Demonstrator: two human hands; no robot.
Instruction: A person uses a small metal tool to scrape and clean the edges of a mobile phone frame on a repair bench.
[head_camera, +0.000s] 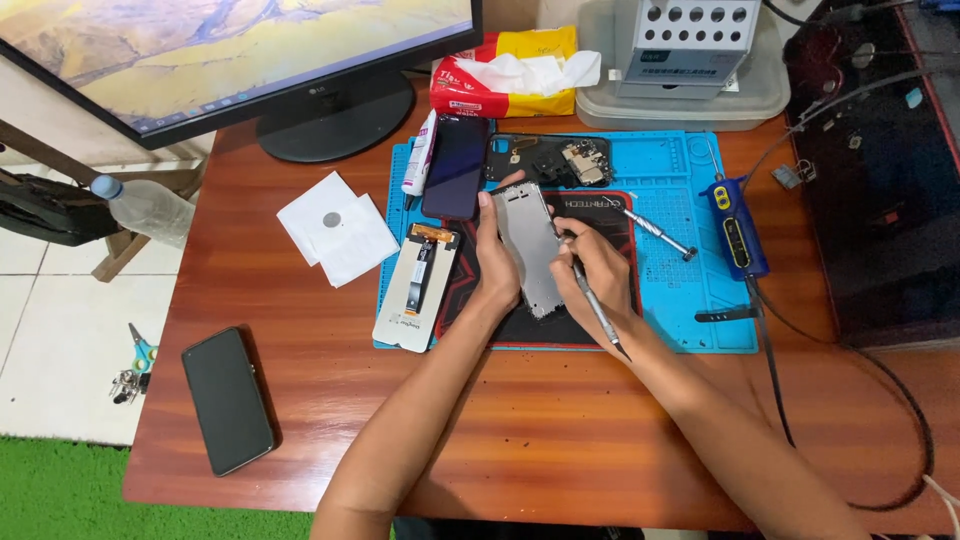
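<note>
Both bare forearms reach forward and converge near the middle. The left hand (497, 262) stands edge-up, thumb forward, fingers curled in a grip. The right hand (594, 268) is curled in a pen-like pinch, knuckles up.

A blue work mat (680, 180) lies on the wooden desk (560, 440). Left of the mat sit white paper squares (335, 228) and a black phone (228, 400); behind it, a monitor (230, 50) and tissue pack (510, 72) (partly opened).
</note>
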